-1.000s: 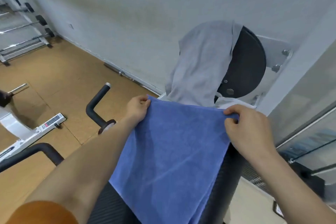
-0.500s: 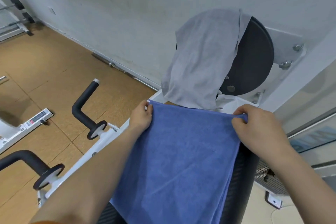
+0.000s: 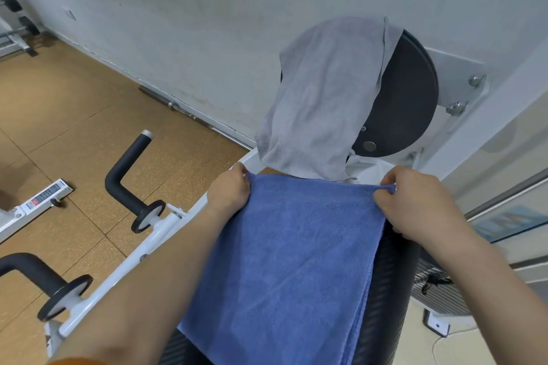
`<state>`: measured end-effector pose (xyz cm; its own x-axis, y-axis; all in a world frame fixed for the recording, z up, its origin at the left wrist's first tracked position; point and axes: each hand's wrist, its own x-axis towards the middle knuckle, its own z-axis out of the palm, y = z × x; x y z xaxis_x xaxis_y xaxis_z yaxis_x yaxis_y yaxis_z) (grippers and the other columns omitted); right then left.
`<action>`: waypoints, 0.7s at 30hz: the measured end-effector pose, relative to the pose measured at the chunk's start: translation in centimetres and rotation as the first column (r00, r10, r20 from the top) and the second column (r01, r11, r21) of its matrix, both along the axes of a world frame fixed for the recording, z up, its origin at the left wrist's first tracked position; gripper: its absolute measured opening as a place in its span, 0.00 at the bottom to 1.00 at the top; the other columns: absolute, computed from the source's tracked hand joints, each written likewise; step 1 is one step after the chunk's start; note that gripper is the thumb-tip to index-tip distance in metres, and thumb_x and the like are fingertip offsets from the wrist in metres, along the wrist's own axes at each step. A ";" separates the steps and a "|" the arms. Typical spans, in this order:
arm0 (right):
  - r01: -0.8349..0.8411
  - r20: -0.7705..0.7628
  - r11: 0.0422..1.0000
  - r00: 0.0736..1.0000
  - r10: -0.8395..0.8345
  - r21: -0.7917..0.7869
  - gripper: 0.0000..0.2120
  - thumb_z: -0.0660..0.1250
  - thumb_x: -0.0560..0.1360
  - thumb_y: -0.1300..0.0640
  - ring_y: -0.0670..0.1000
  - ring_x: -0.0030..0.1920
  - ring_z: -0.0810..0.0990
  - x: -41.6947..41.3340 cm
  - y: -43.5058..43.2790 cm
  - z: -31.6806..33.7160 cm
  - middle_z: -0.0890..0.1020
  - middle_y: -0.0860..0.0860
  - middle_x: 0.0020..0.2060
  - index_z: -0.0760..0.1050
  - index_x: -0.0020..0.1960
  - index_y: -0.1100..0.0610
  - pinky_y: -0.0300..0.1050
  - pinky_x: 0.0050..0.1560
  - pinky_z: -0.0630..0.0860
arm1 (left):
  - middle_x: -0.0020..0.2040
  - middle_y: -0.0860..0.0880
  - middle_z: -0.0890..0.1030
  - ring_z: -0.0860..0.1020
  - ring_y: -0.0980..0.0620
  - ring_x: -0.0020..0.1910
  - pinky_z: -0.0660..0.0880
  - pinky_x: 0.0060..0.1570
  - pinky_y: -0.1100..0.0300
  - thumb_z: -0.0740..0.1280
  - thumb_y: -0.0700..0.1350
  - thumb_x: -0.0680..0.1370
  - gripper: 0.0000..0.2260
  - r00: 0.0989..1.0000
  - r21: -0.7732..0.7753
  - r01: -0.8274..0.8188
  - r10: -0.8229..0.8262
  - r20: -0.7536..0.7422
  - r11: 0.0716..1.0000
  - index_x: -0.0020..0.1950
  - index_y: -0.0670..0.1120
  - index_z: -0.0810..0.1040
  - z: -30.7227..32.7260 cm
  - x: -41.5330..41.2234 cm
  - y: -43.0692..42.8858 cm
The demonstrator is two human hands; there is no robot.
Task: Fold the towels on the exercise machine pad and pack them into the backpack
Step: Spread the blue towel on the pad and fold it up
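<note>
Towels number two: one blue towel (image 3: 290, 261) and one grey towel (image 3: 320, 104). Hands in view number two: the left hand (image 3: 229, 192) and the right hand (image 3: 415, 204). The equipment shows two black padded handles (image 3: 127, 169), one round black disc (image 3: 406, 98), one ribbed black pad (image 3: 388, 290), one white bracket (image 3: 453, 65) with two large bolts (image 3: 475, 80), and one steel bar (image 3: 192, 117).

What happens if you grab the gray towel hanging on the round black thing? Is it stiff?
Probably floppy: the gray towel drapes and wrinkles over the round black pad. Likely light, since it looks thin. It may slide off easily; nothing visibly pins it.
</note>
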<state>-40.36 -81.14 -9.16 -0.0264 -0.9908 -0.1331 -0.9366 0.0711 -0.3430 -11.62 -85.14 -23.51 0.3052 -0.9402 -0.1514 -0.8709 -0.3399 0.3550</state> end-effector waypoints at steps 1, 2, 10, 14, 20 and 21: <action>0.009 0.009 1.000 1.000 -0.008 -0.008 0.10 0.59 0.71 0.58 0.59 0.34 0.80 0.0 0.0 0.1 0.80 0.56 0.32 0.76 0.45 0.62 0.52 0.40 0.80 | 0.61 0.43 0.77 0.74 0.41 0.60 0.71 0.53 0.50 0.57 0.41 0.80 0.16 0.998 -0.064 0.059 -0.061 -0.022 0.996 0.67 0.47 0.73 0.0 0.2 0.0; 0.013 0.013 1.000 1.000 -0.013 -0.018 0.11 0.59 0.70 0.58 0.59 0.35 0.80 0.0 0.1 0.0 0.80 0.57 0.32 0.77 0.45 0.62 0.52 0.41 0.80 | 0.63 0.44 0.77 0.73 0.41 0.62 0.70 0.58 0.51 0.58 0.37 0.77 0.20 0.987 -0.126 0.151 -0.156 -0.036 0.980 0.68 0.48 0.74 0.1 0.4 -0.1; -0.079 -0.150 0.995 0.986 0.071 -0.052 0.16 0.61 0.77 0.42 0.59 0.44 0.77 0.6 1.1 -0.5 0.75 0.54 0.46 0.77 0.44 0.54 0.48 0.43 0.74 | 0.56 0.50 0.84 0.79 0.46 0.56 0.73 0.53 0.57 0.60 0.38 0.75 0.18 0.952 -0.098 0.292 -0.299 -0.066 0.951 0.59 0.52 0.81 1.5 0.1 -0.1; -0.082 -0.140 0.996 0.987 0.076 -0.036 0.11 0.64 0.76 0.45 0.57 0.45 0.75 0.6 1.4 0.3 0.70 0.52 0.51 0.72 0.54 0.51 0.49 0.45 0.74 | 0.48 0.49 0.82 0.79 0.47 0.49 0.73 0.46 0.56 0.66 0.43 0.73 0.09 0.973 -0.138 0.214 -0.224 -0.057 0.967 0.51 0.50 0.80 2.0 1.2 0.7; -0.075 0.020 0.995 0.997 0.073 0.068 0.10 0.69 0.73 0.53 0.54 0.46 0.75 0.1 0.0 0.8 0.78 0.51 0.46 0.70 0.49 0.53 0.47 0.42 0.71 | 0.46 0.50 0.81 0.79 0.47 0.47 0.71 0.46 0.58 0.71 0.41 0.72 0.12 0.954 -0.083 0.199 -0.213 -0.211 0.976 0.54 0.49 0.76 3.6 2.8 1.6; -0.074 0.029 0.992 0.997 0.071 0.104 0.12 0.70 0.73 0.53 0.55 0.49 0.76 0.1 -0.3 0.9 0.79 0.51 0.49 0.71 0.53 0.53 0.47 0.45 0.72 | 0.46 0.50 0.81 0.79 0.49 0.47 0.70 0.45 0.59 0.72 0.43 0.73 0.13 0.948 -0.065 0.204 -0.214 -0.235 0.977 0.56 0.51 0.78 4.0 2.9 1.8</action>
